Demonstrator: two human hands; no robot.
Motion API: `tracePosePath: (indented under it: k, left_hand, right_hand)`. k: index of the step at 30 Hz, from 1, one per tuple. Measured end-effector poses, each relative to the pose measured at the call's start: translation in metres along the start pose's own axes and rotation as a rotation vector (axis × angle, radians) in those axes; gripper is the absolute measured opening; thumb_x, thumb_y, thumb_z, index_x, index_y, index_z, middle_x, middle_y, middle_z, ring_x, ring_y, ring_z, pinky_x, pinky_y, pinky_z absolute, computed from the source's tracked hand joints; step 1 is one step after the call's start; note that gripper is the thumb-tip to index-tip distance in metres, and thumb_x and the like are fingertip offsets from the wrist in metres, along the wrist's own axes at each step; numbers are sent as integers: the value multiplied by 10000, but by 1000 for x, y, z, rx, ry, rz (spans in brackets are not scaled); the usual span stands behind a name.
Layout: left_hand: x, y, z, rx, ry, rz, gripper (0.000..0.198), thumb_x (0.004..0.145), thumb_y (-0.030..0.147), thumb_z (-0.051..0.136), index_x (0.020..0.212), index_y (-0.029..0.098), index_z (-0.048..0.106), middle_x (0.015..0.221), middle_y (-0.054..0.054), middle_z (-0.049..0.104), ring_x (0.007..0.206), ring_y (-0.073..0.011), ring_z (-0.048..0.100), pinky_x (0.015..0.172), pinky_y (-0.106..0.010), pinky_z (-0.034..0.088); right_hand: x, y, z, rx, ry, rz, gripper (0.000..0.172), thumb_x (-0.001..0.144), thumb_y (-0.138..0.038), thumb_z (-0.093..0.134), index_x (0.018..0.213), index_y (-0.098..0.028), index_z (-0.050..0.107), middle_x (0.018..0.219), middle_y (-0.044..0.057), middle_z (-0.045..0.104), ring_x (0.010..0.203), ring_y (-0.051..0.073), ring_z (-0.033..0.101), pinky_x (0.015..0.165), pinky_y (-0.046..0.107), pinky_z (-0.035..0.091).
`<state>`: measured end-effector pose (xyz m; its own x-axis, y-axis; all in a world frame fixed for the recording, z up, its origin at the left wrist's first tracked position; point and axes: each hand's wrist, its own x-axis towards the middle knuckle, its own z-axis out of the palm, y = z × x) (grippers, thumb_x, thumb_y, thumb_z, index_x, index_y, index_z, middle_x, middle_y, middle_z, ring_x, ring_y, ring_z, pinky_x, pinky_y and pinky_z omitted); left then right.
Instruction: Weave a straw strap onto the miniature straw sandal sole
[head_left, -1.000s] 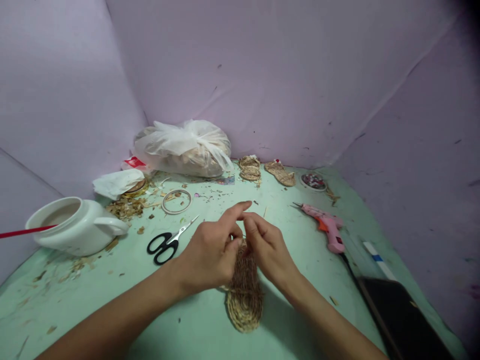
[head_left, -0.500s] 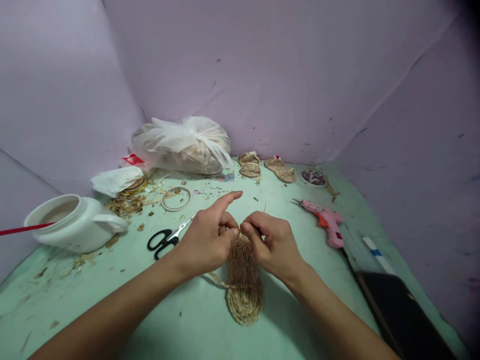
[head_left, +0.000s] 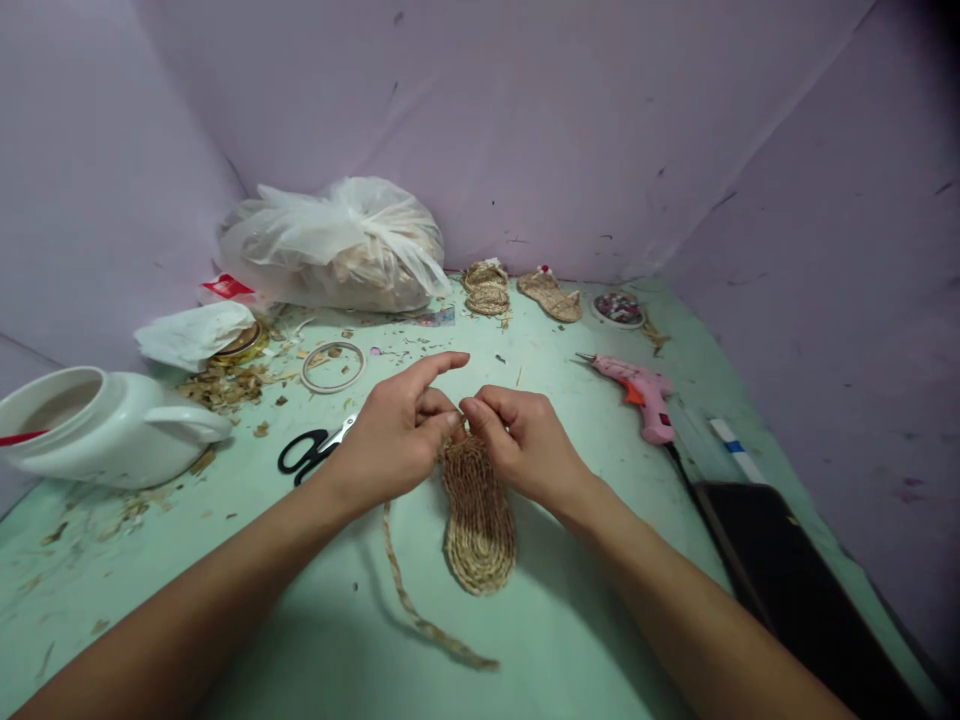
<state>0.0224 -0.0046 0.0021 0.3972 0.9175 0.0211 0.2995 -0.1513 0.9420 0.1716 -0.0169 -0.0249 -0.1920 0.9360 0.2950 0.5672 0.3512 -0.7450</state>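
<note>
A woven straw shoe sole [head_left: 480, 510], brown in the middle and paler at its near end, is in front of me, far end between my hands. My left hand [head_left: 409, 430] pinches that end with thumb and fingers, its index finger stretched out to the right. From the other side, my right hand [head_left: 525, 435] pinches the same tip; a bit of strand shows between the fingertips. A braided straw cord [head_left: 409, 605] trails from beneath my left hand, curving toward me. Black-handled scissors [head_left: 315, 450] lie beside my left hand, blades partly hidden.
A pink glue gun [head_left: 637, 390] lies on the right, near a dark flat device [head_left: 795, 590]. At left stands a white pot [head_left: 142, 430]; a tape ring [head_left: 334, 367] lies beyond the scissors. Behind are a plastic bag [head_left: 337, 245], small straw slippers [head_left: 551, 295] and a bead dish [head_left: 619, 310].
The cord has swung off the sole and now hangs to its left, its loose end toward me. Both hands keep their pinch at the tip. The view has shifted slightly.
</note>
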Motion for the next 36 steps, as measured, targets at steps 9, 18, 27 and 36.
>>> tracePosePath:
  k: [9,18,27,36]
  left_hand:
    - [12,-1,-13,-51,109,-180,374,630,121,617,1002,112,577,565,8,571,450,-73,433,421,-185,325]
    - [22,-4,-40,-705,61,-401,222,627,-9,512,820,95,547,549,-20,542,346,-8,311,349,-125,241]
    - [22,-9,-42,-680,245,-305,136,586,8,599,684,99,575,501,5,546,367,-37,444,356,-130,325]
    - [21,-18,-35,-646,426,-324,156,545,27,602,565,130,487,445,17,551,347,-47,459,350,-140,333]
  right_hand:
    - [11,7,-16,370,-27,364,239,806,-322,451,860,-155,613,771,32,613,538,107,504,541,265,419]
    - [-35,-34,-7,527,-450,437,191,724,-233,594,883,-130,621,822,48,607,687,124,536,607,239,430]
    - [-65,-32,-8,618,-418,481,314,835,-409,438,780,-149,605,515,-31,487,415,67,335,385,187,258]
    - [-79,-7,-27,-72,-78,95,362,869,-303,400,578,-151,551,482,-40,361,448,89,322,458,232,253]
